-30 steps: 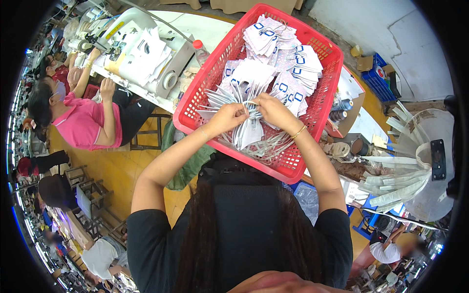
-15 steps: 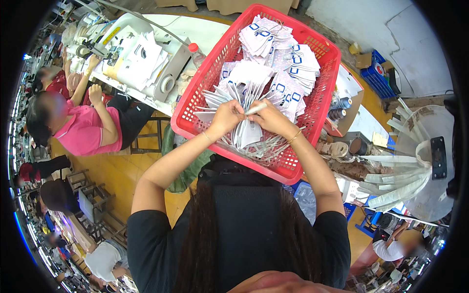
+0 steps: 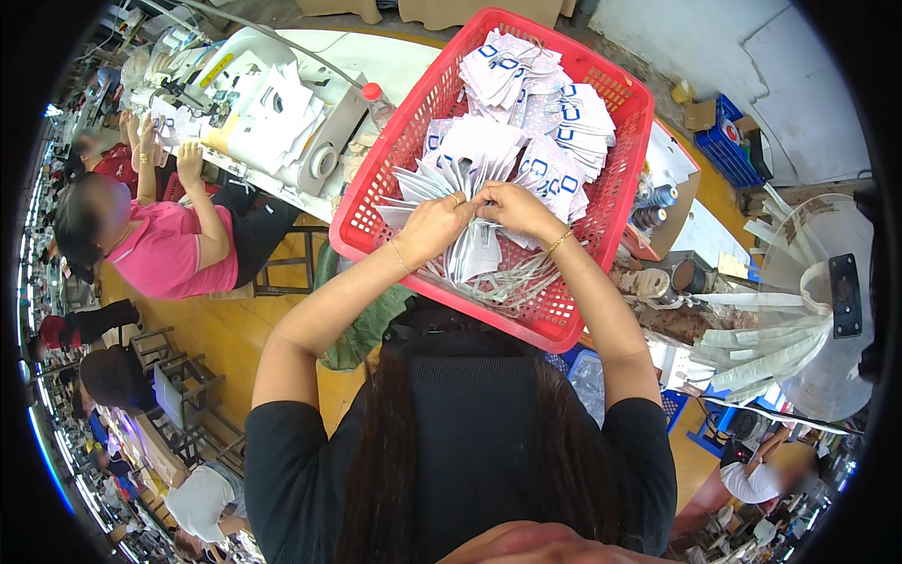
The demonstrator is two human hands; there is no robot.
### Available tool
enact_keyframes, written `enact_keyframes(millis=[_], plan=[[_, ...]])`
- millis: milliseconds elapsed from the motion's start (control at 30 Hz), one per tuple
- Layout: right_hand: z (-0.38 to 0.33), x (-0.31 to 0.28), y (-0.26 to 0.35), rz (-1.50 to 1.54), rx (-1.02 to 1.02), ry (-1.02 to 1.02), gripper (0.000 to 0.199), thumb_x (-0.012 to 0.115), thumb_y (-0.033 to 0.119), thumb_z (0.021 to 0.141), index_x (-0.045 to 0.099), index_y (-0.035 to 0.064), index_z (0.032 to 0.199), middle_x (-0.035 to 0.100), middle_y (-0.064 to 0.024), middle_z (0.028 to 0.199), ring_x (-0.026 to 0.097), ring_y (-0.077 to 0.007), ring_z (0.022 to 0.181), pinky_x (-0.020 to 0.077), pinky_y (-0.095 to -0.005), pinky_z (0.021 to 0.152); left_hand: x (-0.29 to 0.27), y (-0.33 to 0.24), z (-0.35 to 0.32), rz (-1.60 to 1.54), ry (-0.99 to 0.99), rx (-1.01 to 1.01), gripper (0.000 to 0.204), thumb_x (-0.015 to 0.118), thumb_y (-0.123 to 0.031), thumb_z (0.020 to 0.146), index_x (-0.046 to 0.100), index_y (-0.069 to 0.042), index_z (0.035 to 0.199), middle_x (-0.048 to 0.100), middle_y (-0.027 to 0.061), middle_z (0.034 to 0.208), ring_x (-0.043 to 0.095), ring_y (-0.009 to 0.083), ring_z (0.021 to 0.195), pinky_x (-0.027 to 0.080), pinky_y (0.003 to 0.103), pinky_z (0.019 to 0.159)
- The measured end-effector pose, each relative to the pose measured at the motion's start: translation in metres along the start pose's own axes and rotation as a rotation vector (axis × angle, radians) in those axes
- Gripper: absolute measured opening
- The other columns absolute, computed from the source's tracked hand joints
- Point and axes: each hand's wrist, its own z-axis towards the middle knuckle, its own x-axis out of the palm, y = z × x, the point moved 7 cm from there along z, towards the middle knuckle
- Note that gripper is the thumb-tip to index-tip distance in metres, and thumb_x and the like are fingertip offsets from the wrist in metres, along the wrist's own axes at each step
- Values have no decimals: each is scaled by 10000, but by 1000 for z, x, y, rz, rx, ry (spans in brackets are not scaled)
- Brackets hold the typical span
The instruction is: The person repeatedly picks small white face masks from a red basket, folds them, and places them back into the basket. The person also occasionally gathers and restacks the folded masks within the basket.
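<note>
A bundle of thin white cut pieces (image 3: 477, 252) fans out above and below my hands, over the near part of a red plastic basket (image 3: 601, 273). My left hand (image 3: 440, 226) is closed on the bundle's gathered middle. Against it, fingertips almost touching the left ones, my right hand (image 3: 515, 209) is pinched closed; what lies between its fingers is hidden. More stacks of pale pieces with blue printed shapes (image 3: 554, 174) fill the far side of the basket. Loose narrow whitish strips (image 3: 507, 287) lie tangled in its near end.
Left of the basket are a white sewing machine (image 3: 324, 155) and a bottle with a red cap (image 3: 374, 94). A co-worker in pink (image 3: 174, 249) sits there. Thread cones (image 3: 658, 207) stand to the right, near a clear round fan cover (image 3: 817, 310) hung with pale strips.
The white rolled strip that stuck out of my right hand no longer shows. My right fingers have closed in beside the left ones. The co-worker in pink has moved both hands at the machine.
</note>
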Motion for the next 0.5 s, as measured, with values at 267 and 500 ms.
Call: enact_keyframes(millis=[267,500], plan=[[-9,6,12,-261,-47,-99,92,570,92,771,623,23,799,594,-138,814,612,-327,770,492,-418,714,2,0,-12,29,126,-43,58,580,-77,765,570,-25,740,567,138,748,608,320,633,499,421,541],[-25,11,7,-339,28,-150,104,543,103,786,601,17,774,580,-146,832,604,-350,750,496,-444,676,18,-11,-38,-110,321,94,66,564,-56,706,584,2,730,602,180,766,619,360,690,491,451,628]])
